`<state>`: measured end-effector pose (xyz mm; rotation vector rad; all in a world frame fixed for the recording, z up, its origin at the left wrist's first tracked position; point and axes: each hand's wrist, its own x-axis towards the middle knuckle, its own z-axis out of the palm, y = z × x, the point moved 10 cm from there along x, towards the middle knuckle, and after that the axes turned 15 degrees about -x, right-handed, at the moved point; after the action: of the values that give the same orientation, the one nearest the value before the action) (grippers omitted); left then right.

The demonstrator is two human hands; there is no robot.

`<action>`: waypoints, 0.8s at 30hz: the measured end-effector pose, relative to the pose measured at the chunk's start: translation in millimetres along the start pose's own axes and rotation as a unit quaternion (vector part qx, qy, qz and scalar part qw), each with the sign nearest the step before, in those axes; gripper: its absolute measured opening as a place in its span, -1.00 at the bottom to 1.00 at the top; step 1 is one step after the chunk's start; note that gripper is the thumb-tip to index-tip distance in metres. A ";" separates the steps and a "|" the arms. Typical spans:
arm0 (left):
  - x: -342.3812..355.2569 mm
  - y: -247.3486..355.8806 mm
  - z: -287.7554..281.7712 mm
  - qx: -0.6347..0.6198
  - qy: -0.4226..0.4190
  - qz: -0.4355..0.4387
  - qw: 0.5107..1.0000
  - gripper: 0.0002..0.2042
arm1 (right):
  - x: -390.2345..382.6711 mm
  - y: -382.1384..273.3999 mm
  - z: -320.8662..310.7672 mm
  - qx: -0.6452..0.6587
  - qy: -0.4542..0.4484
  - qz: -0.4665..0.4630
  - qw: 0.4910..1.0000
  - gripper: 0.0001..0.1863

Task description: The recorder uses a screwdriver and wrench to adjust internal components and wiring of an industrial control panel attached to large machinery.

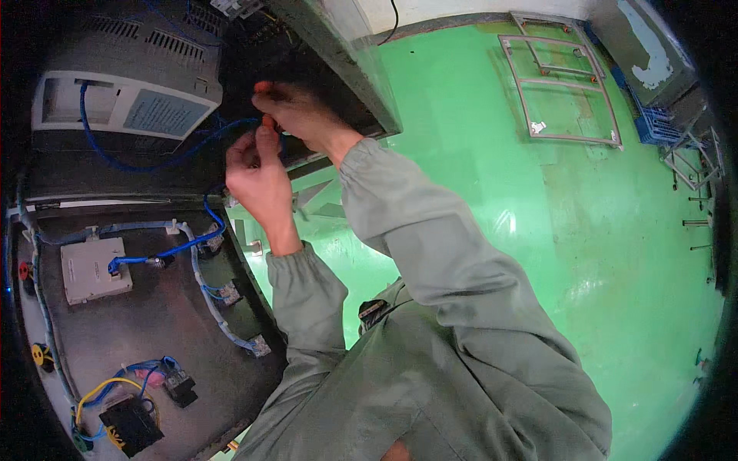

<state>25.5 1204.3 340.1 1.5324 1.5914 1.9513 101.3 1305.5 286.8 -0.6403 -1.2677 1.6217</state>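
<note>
A dark open cabinet takes up the left, and both my hands work at its right edge. My left hand has its fingers closed in a pinch, on a blue cable as far as I can see. That cable loops out of a white-and-grey drive unit and reaches my fingertips. Just above, my right hand is closed too, its fingertips meeting those of the left. What it grips is hidden. Orange-red shows at the fingertips of both hands; I cannot tell whether it is a covering.
The open cabinet door carries a white box with a blue lead, a bundled harness and black switch blocks. On the green floor lie metal frames. A grey cabinet and blue crate stand at far right.
</note>
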 end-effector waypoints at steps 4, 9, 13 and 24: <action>-10.1 30.1 17.9 0.194 -0.036 0.091 0.976 -0.64 | 12.1 6.4 -21.4 -0.054 0.104 -0.050 0.992 -0.75; 0.6 -18.0 2.7 0.024 -0.048 -0.114 0.992 -0.69 | 13.0 6.7 -7.7 0.123 0.025 -0.048 0.991 -0.77; -10.3 -42.5 3.1 -0.123 -0.024 -0.273 0.954 -0.73 | 18.7 15.3 -4.2 0.082 0.047 -0.037 0.995 -0.78; -3.7 -21.8 1.0 -0.044 -0.057 -0.148 0.986 -0.72 | 6.2 -0.1 -21.2 -0.007 0.110 -0.072 0.991 -0.72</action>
<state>18.6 1211.2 320.2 1.2663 1.5606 1.7168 116.5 1320.3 280.8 -0.6997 -1.1374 1.3838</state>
